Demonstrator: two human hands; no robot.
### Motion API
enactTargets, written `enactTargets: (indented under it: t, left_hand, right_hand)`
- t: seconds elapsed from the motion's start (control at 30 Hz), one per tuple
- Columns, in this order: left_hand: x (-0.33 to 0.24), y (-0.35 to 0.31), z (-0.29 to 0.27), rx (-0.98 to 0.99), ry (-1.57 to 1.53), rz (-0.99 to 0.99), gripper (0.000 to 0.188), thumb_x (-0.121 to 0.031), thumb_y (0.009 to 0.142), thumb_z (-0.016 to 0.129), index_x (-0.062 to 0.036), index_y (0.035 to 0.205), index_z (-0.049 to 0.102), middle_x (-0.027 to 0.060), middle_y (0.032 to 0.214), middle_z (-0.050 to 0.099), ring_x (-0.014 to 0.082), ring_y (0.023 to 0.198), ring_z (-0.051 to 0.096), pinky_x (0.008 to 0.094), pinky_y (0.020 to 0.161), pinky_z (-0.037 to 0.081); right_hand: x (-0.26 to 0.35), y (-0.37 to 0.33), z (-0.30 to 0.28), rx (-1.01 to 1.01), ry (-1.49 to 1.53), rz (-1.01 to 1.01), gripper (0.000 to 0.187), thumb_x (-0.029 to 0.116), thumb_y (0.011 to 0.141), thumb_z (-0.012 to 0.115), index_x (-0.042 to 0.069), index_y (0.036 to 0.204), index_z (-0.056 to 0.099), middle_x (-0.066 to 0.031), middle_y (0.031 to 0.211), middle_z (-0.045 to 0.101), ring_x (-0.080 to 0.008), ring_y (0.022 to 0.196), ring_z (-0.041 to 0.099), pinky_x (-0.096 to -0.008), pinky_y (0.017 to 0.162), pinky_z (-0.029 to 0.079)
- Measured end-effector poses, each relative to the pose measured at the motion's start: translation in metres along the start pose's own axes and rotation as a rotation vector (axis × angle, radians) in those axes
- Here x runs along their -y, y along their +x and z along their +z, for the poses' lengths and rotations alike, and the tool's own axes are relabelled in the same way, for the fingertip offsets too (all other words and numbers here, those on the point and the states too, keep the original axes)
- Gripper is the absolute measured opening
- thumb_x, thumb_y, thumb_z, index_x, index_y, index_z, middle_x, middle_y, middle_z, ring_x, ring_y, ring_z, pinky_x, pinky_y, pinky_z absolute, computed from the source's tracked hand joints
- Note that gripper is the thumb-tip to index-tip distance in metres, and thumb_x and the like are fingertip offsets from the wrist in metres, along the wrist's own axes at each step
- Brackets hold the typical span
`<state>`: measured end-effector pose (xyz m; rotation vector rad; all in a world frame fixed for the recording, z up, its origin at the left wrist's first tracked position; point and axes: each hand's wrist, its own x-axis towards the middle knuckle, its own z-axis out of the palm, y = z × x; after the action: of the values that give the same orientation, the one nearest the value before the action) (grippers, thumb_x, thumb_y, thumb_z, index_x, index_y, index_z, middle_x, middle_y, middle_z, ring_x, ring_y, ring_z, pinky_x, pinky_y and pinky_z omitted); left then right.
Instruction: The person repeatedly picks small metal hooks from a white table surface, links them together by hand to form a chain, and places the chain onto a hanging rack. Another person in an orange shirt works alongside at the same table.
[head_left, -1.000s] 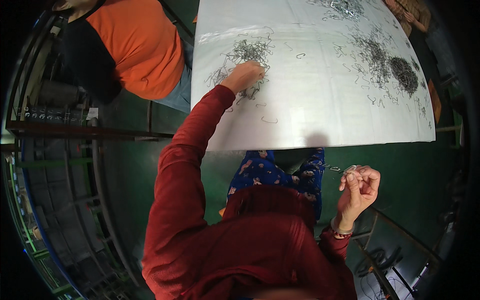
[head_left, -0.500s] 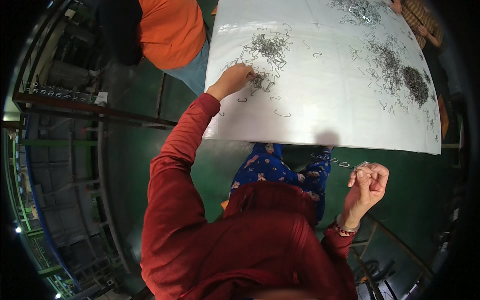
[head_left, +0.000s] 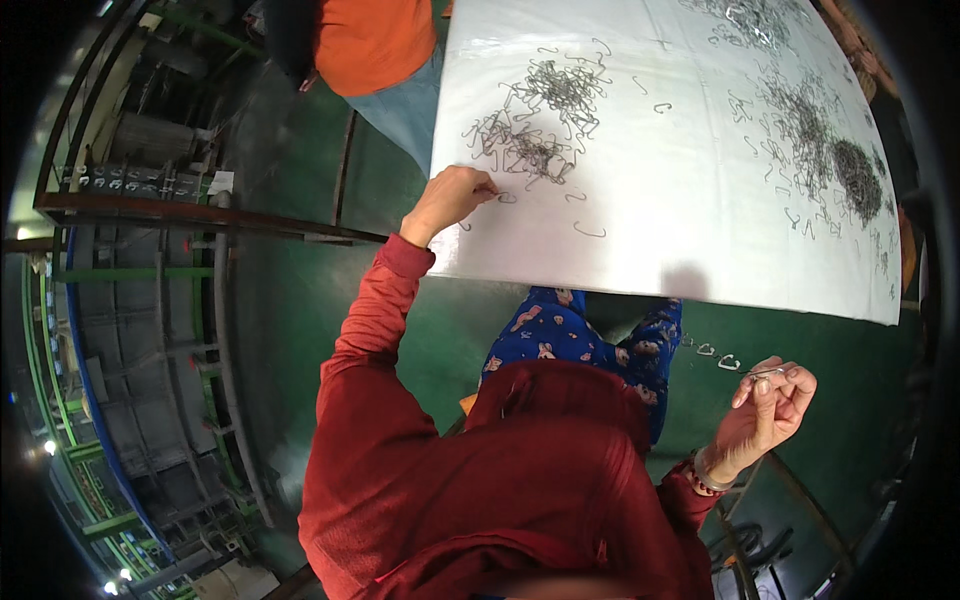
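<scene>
On the white-covered table (head_left: 640, 235), my left hand (head_left: 447, 203) is at the near left with its fingertips pinched on a small bent wire hook (head_left: 507, 198). Just beyond it lies a loose pile of similar wire hooks (head_left: 535, 150), joined to another pile (head_left: 562, 88). My right hand (head_left: 765, 412) is raised off the table's near right side, its thumb and fingers closed on a shiny metal wire piece (head_left: 766, 373). Next to those fingertips a row of rounded triangular metal links (head_left: 729, 362) runs toward my knee; I cannot tell how they join.
More hook piles cover the table's right side (head_left: 805, 120) and far end (head_left: 750, 22). A person in orange (head_left: 375, 45) stands at the left edge, and another person's arm (head_left: 865, 50) shows at the far right. A metal rack rail (head_left: 215, 212) runs along my left.
My left hand has drawn back from the hook pile toward the near left, down to a single hook. My right hand still grips its wire piece. The whole view has shifted slightly.
</scene>
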<state>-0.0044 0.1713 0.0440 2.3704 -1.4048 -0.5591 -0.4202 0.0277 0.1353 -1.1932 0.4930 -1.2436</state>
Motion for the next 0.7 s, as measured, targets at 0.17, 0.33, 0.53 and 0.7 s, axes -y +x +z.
enactTargets:
  t: [0.17,0.33,0.53,0.7]
  left_hand:
    - [-0.021,0.016,0.036,-0.331,0.041,0.257,0.016,-0.014,0.081,0.069,-0.0081,0.095,0.071,0.0093,0.086,0.065,0.0274,0.077,0.063,0.0376,0.069,0.051]
    - [-0.049,0.045,0.073,-0.330,0.082,0.496,0.008,-0.011,0.083,0.066,-0.0067,0.089,0.069,0.0098,0.085,0.064,0.0294,0.077,0.062,0.0387,0.069,0.051]
    - [-0.054,0.051,0.084,-0.290,0.189,0.424,0.008,-0.009,0.084,0.063,-0.0040,0.091,0.063,0.0130,0.087,0.064,0.0326,0.080,0.063,0.0392,0.070,0.051]
    - [-0.114,0.033,0.073,-0.114,-0.582,0.179,0.012,-0.007,0.092,0.057,-0.0024,0.102,0.062,0.0076,0.086,0.064,0.0149,0.069,0.061,0.0289,0.063,0.048]
  right_hand:
    - [0.001,0.000,-0.003,-0.044,-0.010,-0.006,0.025,-0.007,0.083,0.063,0.000,0.104,0.051,-0.0074,0.081,0.056,-0.0147,0.066,0.050,-0.0188,0.042,0.042]
    - [-0.001,0.000,-0.009,-0.045,-0.014,-0.027,0.025,-0.008,0.083,0.062,0.000,0.104,0.052,-0.0080,0.083,0.058,-0.0148,0.066,0.050,-0.0194,0.044,0.042]
    - [-0.001,-0.003,-0.013,-0.066,0.023,0.002,0.025,-0.008,0.084,0.061,0.001,0.105,0.051,-0.0110,0.081,0.061,-0.0155,0.066,0.053,-0.0219,0.050,0.044]
    - [-0.011,-0.011,-0.009,-0.194,0.069,0.067,0.026,-0.011,0.083,0.060,0.000,0.104,0.050,-0.0135,0.082,0.065,-0.0156,0.059,0.056,-0.0239,0.052,0.047]
